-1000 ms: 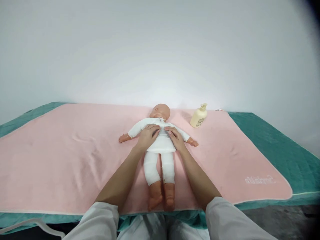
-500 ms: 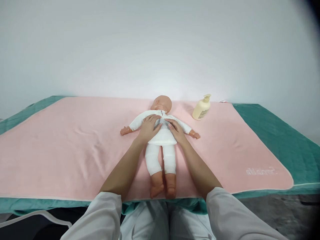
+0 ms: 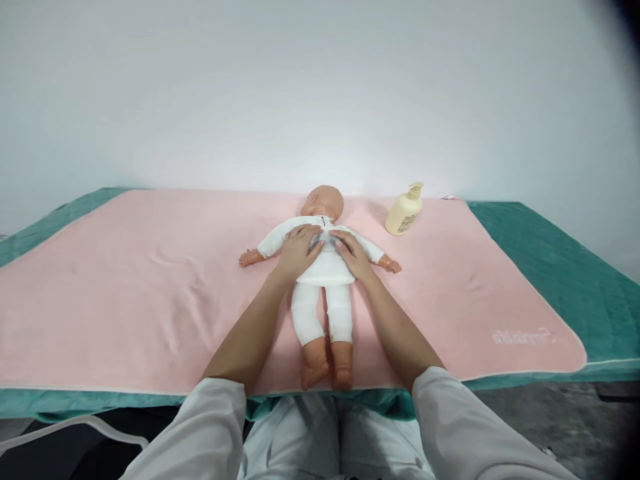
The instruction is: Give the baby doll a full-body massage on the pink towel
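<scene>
A baby doll (image 3: pixel 326 200) in a white suit lies on its back on a pink towel (image 3: pixel 150 280), head away from me, arms spread. My left hand (image 3: pixel 298 252) lies flat on the left side of the doll's chest, fingers stretched out toward the collar. My right hand (image 3: pixel 353 255) lies flat on the right side of the chest, fingers likewise extended. The two hands nearly meet at the middle of the chest. Neither hand holds anything.
A cream pump bottle (image 3: pixel 404 212) stands on the towel to the right of the doll's head. The towel covers a green padded table (image 3: pixel 560 273) set against a white wall. My white sleeves and lap are at the near edge.
Both hands have slid slightly up the doll's chest toward the collar. The view has tilted, so the doll and bottle sit higher in the picture.
</scene>
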Motion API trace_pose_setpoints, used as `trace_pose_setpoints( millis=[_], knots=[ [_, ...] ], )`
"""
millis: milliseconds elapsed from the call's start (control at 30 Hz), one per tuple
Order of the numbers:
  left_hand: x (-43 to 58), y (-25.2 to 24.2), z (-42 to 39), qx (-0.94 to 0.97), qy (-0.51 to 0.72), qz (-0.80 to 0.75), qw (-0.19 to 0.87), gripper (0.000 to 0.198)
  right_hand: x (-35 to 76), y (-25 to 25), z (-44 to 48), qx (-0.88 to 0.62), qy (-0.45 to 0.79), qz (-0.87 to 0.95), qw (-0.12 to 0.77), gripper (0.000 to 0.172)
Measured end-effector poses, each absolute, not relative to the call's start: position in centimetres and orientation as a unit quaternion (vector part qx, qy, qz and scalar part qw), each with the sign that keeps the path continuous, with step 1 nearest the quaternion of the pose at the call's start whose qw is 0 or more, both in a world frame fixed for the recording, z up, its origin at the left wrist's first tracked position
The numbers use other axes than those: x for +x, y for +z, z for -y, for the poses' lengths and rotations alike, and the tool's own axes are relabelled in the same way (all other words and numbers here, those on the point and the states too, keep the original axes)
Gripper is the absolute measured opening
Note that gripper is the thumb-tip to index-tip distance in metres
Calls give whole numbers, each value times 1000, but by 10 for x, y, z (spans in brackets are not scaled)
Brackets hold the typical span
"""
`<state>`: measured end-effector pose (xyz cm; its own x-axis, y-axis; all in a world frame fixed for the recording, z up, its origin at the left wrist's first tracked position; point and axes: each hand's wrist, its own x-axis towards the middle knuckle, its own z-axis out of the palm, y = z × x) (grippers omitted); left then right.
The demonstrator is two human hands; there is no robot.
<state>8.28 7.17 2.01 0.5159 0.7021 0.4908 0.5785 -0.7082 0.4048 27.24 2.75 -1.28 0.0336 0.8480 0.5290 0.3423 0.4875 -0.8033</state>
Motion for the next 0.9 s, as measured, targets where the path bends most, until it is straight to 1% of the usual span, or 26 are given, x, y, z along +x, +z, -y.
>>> trace_pose_setpoints(
  millis=[67, 233, 367, 700, 800, 900],
  knots=[
    [83, 19, -72, 867, 325, -368, 90, 37, 272, -13, -30, -445, 216, 666, 558, 49],
    [85, 20, -73, 870, 296, -382, 101, 39, 272, -14, -35, -454, 228, 673, 537, 61],
    [86, 22, -73, 871, 286, -386, 105, 39, 273, -14, -34, -479, 251, 663, 519, 65],
    [86, 26, -70, 871, 276, -390, 109, 39, 277, -10, -30, -481, 290, 666, 492, 60],
    [84, 24, -70, 869, 304, -376, 106, 39, 279, -8, -22, -478, 302, 661, 494, 58],
    [81, 24, -68, 858, 360, -352, 104, 37, 281, -5, -13, -469, 272, 652, 530, 54]
  ],
)
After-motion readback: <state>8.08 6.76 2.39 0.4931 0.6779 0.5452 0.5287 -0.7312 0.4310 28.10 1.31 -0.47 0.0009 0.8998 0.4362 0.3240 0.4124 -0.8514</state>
